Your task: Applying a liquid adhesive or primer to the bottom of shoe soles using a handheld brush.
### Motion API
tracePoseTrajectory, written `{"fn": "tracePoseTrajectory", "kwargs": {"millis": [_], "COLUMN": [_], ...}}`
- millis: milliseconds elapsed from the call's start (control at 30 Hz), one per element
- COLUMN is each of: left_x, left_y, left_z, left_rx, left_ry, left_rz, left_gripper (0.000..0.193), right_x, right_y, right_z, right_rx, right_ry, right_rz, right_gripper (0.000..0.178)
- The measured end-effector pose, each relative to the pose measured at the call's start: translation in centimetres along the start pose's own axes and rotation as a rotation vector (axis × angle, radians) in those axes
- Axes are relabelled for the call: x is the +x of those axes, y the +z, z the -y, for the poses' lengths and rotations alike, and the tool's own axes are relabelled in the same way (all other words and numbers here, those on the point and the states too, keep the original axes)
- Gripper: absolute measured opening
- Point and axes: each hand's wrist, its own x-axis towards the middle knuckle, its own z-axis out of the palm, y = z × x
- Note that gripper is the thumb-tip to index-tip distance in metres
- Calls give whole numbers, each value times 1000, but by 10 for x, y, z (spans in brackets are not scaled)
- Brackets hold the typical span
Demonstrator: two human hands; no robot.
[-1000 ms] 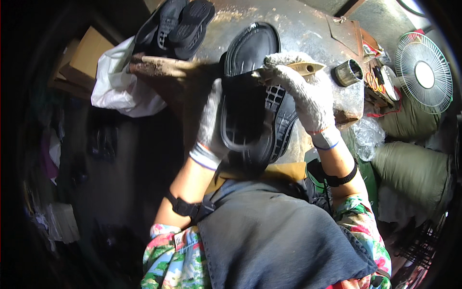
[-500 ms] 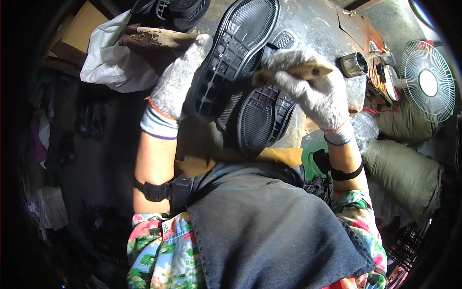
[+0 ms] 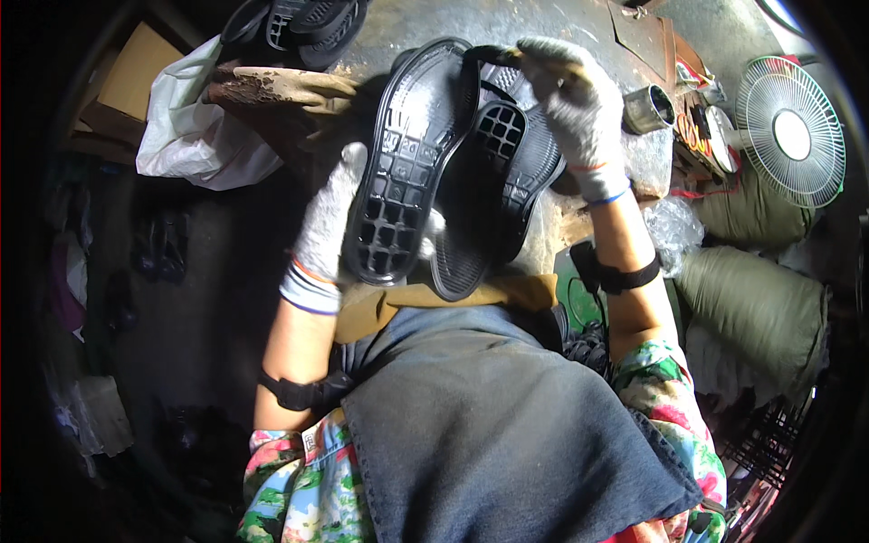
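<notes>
My left hand (image 3: 324,222), in a grey-white knitted glove, is closed around the lower part of a black shoe sole (image 3: 403,149). The sole stands tilted, its gridded, wet-looking side facing me. Higher up on the right, my right hand (image 3: 575,100), gloved the same way, grips a brush (image 3: 496,56) with dark bristles. Most of its wooden handle is hidden by the fingers. The bristle end is beside the sole's upper right edge; whether it touches I cannot tell. More black soles (image 3: 475,217) lie stacked on the worktable (image 3: 407,23) just behind and to the right.
A metal can (image 3: 649,110) stands at the table's right, near a white fan (image 3: 792,136). Olive rolled bundles (image 3: 756,299) lie below it. To the left are a white sack (image 3: 195,136), a cardboard box (image 3: 145,72) and a worn brown-and-tan piece (image 3: 281,88). More soles (image 3: 303,27) lie at the far left.
My left hand has lowered the sole toward me and turned it more upright. My right hand has moved up and away with the brush, from the sole's lower part to its upper edge.
</notes>
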Motion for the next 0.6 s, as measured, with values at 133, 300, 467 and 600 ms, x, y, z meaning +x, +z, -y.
{"fn": "tracePoseTrajectory", "kwargs": {"millis": [133, 300, 467, 600], "left_x": [3, 2, 5, 10], "left_y": [-6, -9, 7, 6], "left_z": [39, 46, 39, 34], "left_rx": [-157, -228, -215, -218], "left_ry": [169, 172, 187, 134], "left_rz": [-132, 29, -46, -81], "left_gripper": [86, 83, 84, 85], "right_x": [-23, 1, 19, 27], "right_y": [30, 47, 49, 34], "right_z": [32, 15, 33, 27], "right_rx": [-140, -232, -309, -381], "right_ry": [-213, -220, -395, -331], "right_rz": [171, 218, 207, 100], "right_gripper": [32, 24, 18, 13]}}
